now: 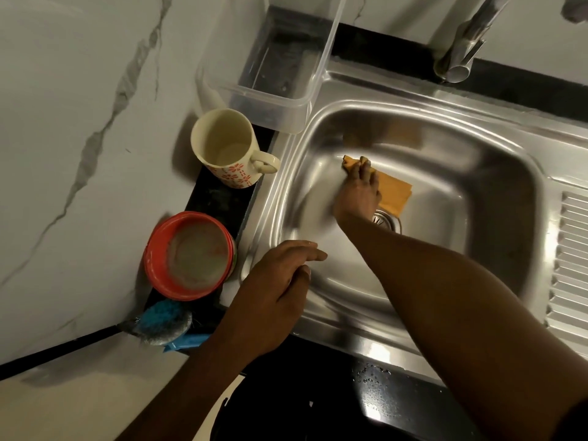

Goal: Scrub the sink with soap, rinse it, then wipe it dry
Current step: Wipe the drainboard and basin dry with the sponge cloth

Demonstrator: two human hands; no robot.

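The steel sink (pixel 496 160) fills the middle and right of the head view. My right hand (pixel 358 194) reaches down into the basin and presses an orange cloth (pixel 394 194) against its bottom, just left of the drain (pixel 386 219); the fingers look mostly straight, with a cloth corner showing past the fingertips. My left hand (pixel 283 281) rests flat on the sink's near left rim with its fingers relaxed and holds nothing. The tap (pixel 461 49) stands at the back right, and no water is running from it.
On the black counter strip left of the sink stand a clear plastic container (pixel 270 100), a cream mug (pixel 229 148), a red soap tub (pixel 187 254) and a blue scrubber (pixel 162 324). The ribbed drainboard (pixel 569 262) lies to the right. Water drops sit on the front counter (pixel 372 375).
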